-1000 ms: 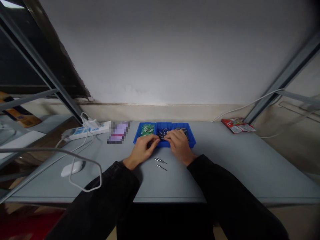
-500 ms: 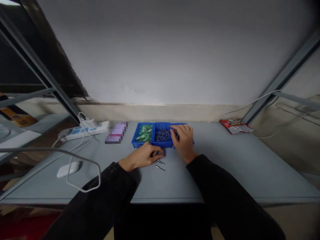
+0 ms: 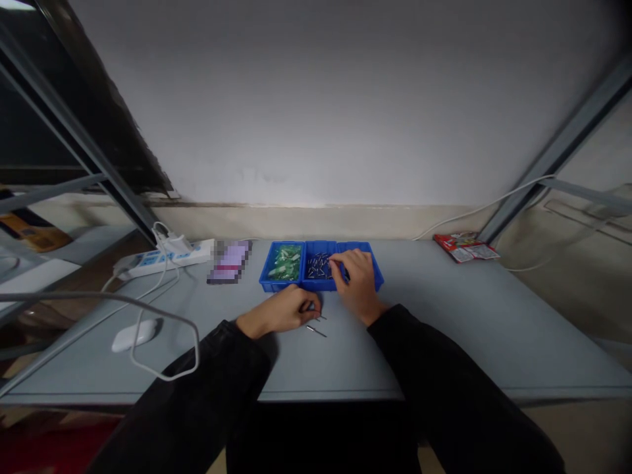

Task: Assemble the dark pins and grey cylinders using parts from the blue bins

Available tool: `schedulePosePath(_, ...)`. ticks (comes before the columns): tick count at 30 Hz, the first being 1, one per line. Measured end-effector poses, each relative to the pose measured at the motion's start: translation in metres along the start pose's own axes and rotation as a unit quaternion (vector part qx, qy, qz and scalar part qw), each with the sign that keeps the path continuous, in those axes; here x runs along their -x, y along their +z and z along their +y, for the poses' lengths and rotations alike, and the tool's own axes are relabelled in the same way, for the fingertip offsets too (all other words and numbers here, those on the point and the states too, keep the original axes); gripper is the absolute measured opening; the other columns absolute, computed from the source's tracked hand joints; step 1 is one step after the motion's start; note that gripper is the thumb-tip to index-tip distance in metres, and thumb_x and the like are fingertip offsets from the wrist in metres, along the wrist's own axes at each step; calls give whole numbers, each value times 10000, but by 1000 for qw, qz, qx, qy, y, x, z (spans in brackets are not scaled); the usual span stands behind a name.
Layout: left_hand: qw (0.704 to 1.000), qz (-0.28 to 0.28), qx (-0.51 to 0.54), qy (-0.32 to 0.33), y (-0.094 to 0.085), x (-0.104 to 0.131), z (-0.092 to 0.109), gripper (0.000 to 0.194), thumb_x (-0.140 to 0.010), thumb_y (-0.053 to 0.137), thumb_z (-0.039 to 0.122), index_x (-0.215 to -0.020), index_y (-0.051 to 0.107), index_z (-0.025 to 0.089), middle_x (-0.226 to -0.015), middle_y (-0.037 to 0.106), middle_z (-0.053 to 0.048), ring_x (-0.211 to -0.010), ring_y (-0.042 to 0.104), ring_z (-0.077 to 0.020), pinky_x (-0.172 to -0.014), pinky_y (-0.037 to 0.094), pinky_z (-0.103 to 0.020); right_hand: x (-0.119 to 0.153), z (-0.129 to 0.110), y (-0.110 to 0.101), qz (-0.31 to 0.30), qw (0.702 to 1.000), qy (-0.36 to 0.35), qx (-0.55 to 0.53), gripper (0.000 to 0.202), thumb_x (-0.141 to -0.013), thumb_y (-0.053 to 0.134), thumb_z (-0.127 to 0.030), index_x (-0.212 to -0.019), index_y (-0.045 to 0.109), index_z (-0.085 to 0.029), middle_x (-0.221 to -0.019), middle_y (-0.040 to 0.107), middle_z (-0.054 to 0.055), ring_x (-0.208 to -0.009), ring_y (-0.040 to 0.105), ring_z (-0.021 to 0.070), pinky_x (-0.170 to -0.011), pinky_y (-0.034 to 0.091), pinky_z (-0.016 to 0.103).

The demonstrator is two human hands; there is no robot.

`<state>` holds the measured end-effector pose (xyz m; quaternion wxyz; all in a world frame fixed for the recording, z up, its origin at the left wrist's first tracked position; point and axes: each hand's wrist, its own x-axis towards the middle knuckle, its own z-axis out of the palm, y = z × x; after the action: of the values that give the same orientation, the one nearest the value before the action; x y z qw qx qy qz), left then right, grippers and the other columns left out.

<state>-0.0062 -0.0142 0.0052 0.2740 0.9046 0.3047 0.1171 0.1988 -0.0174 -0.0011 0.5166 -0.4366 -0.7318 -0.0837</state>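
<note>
While the left hand (image 3: 286,311) has come down from the blue divided tray (image 3: 281,287) to the metal pins (image 3: 316,331) beside it, the right hand (image 3: 359,280) remains above this tray, so work seems divided, both narrowly curled, their grip I cannot tell.

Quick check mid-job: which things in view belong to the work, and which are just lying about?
Likely in the job: blue bins, metal pieces, green bits, loose pins.

Seemingly just lying about: power strip, purple item, white case, red packet.
</note>
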Motion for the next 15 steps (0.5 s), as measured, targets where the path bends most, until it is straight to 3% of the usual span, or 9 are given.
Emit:
schedulePosePath(5, 1000, 14, 3, 25, 2, 1, -1, 122, -873, 610, 152, -864, 723, 196, -665, 627, 4, -557, 540, -123, -524, 350, -247, 0, -1, 0, -7, 1000, 4, -11, 136, -1004, 514, -218, -953, 639, -228, -890, 702, 32, -870, 586, 221, -843, 382, 401)
schedulePosePath(8, 999, 25, 2, 27, 3, 2, 2, 98, -907, 611, 193, -888, 708, 195, -618, 571, 24, -526, 497, -118, -505, 324, -247, 0, -2, -1, -9, 1000, 4, -15, 138, -1010, 501, -224, -963, 630, -232, -885, 693, 34, -865, 583, 223, -839, 384, 402)
schedulePosePath(15, 992, 116, -23, 32, 1, 1, 8, 132, -1013, 535, 283, -950, 598, 186, -599, 492, 55, -516, 452, -117, -524, 307, -247, 1, -6, -4, -56, 995, -56, -62, 172, -996, 512, -255, -830, 540, -219, -771, 617, 19, -787, 546, 195, -800, 383, 380)
